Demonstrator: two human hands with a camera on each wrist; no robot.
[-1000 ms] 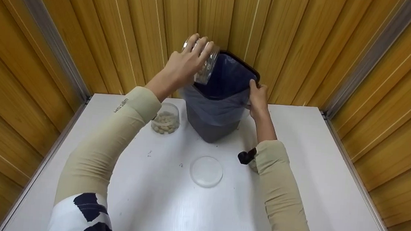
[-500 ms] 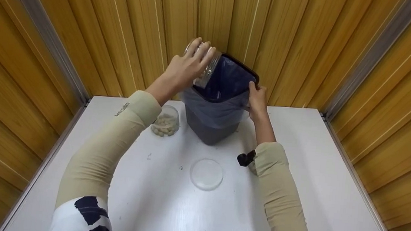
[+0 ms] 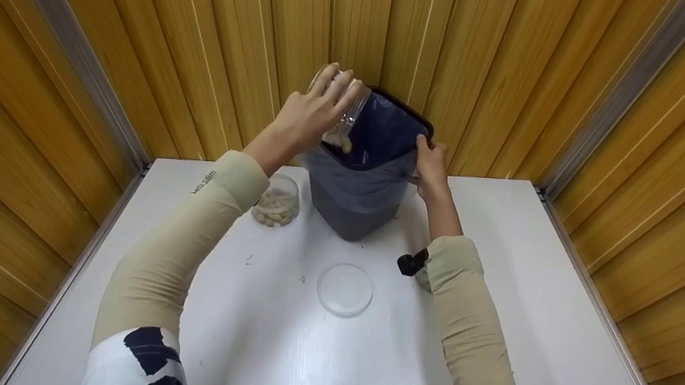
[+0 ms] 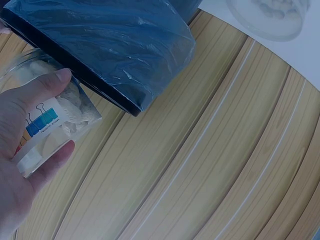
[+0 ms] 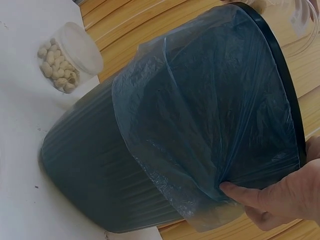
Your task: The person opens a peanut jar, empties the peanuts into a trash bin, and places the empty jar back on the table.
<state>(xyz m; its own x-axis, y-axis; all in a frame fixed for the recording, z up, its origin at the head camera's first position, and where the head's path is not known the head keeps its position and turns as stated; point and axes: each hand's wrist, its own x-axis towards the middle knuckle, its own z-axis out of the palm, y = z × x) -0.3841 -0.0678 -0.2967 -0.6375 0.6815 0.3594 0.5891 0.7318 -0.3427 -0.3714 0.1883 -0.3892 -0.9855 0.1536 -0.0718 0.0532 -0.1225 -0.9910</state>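
Note:
My left hand (image 3: 309, 115) grips a clear plastic jar (image 3: 356, 110), tipped mouth-down over the bin's opening. Peanuts in their shells (image 3: 342, 142) show at its mouth. In the left wrist view, thumb and fingers wrap the jar, which has a label with binder clips (image 4: 42, 120) and more peanuts inside. The grey bin (image 3: 350, 215) stands at the back, with a blue bag (image 3: 349, 187) folded over its dark rim. My right hand (image 3: 433, 163) holds the rim at the right, thumb on top. In the right wrist view a finger (image 5: 245, 194) presses the bag's outside.
A second clear tub (image 3: 278, 202) with peanuts stands left of the bin. A round clear lid (image 3: 344, 289) lies mid-table. Something pale (image 3: 424, 279) is mostly hidden under the right forearm. Yellow wood-patterned walls (image 3: 357, 26) close in the table's back and sides.
Peanuts now show at the jar's mouth, where half a second ago none could be made out. The jar has shifted slightly right and lower over the bin. The right hand keeps its hold.

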